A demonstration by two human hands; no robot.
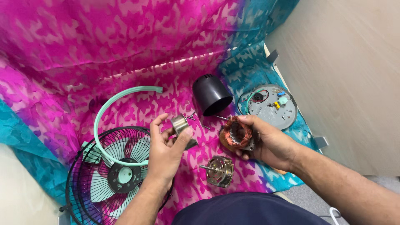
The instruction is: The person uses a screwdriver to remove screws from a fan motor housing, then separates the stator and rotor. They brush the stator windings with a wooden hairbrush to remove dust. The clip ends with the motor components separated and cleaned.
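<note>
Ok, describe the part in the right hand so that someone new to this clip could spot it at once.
Start at the pink and teal cloth, then find the black plastic cup-shaped cover near its middle. Just below and right of it, the right hand holds a motor stator: a ring wound in copper-orange wire with a hollow centre, unlike the shiny silver cylinder in the left hand.

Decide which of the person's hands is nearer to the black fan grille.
Left. The left hand, holding a small metal cylinder, hovers over the black fan grille; the right hand grips the copper coil farther off.
</note>
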